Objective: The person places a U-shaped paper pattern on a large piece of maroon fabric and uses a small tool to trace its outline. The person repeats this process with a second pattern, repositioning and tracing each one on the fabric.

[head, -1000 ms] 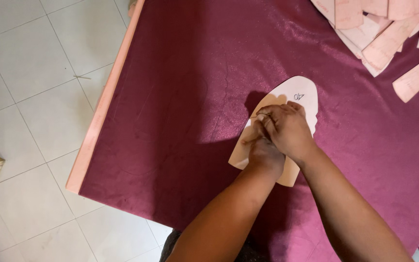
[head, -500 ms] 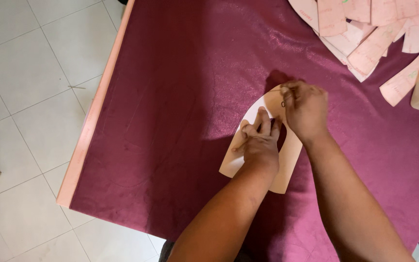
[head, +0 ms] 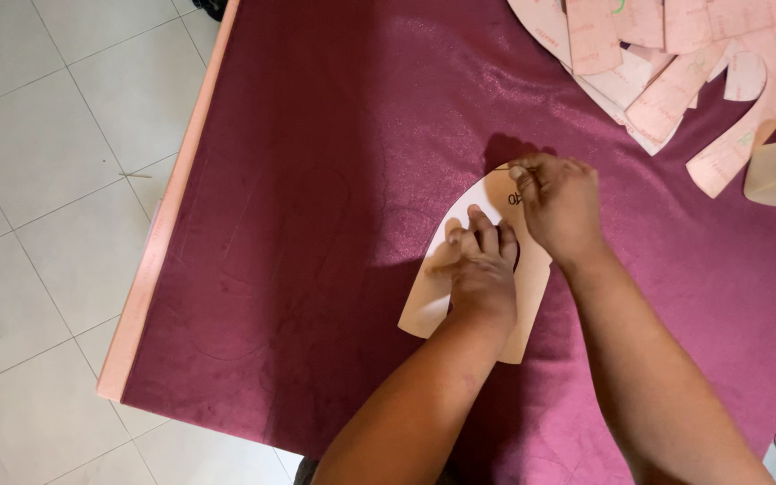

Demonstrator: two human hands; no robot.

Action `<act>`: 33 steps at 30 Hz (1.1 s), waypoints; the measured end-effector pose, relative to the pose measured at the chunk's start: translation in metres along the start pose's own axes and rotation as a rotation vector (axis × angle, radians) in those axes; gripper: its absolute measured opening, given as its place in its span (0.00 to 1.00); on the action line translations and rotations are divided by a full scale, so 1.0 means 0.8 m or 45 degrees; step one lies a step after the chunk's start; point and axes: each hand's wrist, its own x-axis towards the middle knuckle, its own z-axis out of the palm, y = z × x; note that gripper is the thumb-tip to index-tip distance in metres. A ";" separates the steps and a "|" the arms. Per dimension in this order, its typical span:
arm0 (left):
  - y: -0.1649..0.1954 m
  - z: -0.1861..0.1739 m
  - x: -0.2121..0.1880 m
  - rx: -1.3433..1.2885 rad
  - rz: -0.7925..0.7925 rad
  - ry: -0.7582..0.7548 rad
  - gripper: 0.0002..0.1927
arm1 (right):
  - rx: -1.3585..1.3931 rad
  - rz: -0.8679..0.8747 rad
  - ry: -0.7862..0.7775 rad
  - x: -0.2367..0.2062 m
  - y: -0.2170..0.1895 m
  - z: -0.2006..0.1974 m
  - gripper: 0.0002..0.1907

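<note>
Cardboard pattern piece [head: 460, 296] lies flat on the maroon fabric [head: 334, 198] covering the tabletop, pinned by the left hand [head: 480, 265] with fingers spread so it cannot shift, while the right hand [head: 557, 202] pinches a thin marking tool at its upper edge.

The wine-red cloth [head: 316, 180] covering the table looks soft and velvety, with a faint sheen where light catches it. The pale tan, shoe-shaped pattern piece [head: 446, 292] on it looks like stiff, matt card. The heap of pink pattern pieces [head: 666, 63] seems similar smooth card. The floor tiles [head: 38, 144] are pale and slightly glossy.
</note>
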 end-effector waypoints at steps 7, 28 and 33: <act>0.002 -0.005 0.008 0.024 0.031 0.005 0.71 | 0.151 0.028 0.041 -0.003 0.007 -0.010 0.08; -0.011 -0.010 0.004 0.104 0.066 -0.064 0.75 | 0.127 0.124 -0.058 -0.028 0.018 -0.028 0.08; -0.012 -0.009 0.003 0.137 0.079 -0.058 0.74 | -0.102 0.033 -0.084 -0.045 0.016 -0.041 0.07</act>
